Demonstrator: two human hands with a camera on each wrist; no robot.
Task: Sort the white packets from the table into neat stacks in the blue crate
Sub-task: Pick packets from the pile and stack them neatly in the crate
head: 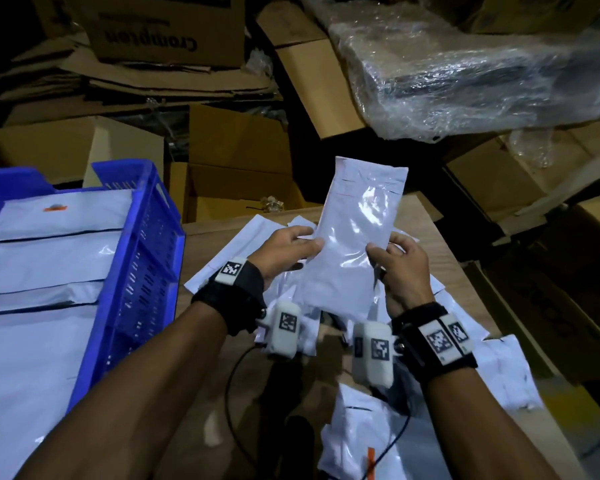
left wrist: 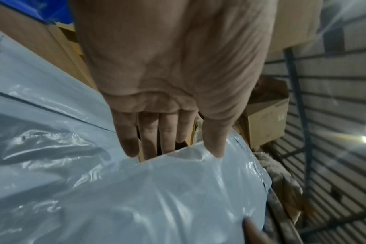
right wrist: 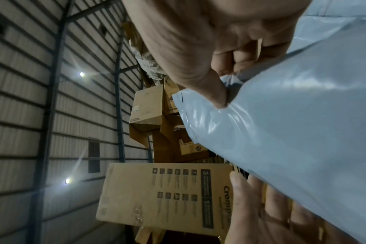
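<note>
White packet in both hands, loose packets beneath, blue crate beside

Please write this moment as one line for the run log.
left hand: grips packet | right hand: grips packet | packet: above table | crate: holds stacks

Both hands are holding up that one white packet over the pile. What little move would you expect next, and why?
Probably a swing to the left, to lay the white packet flat in the blue crate. The left hand and right hand each pinch one side edge, so it hangs clear above the loose packets on the table, and the crate already holds packets in overlapping rows.
</note>
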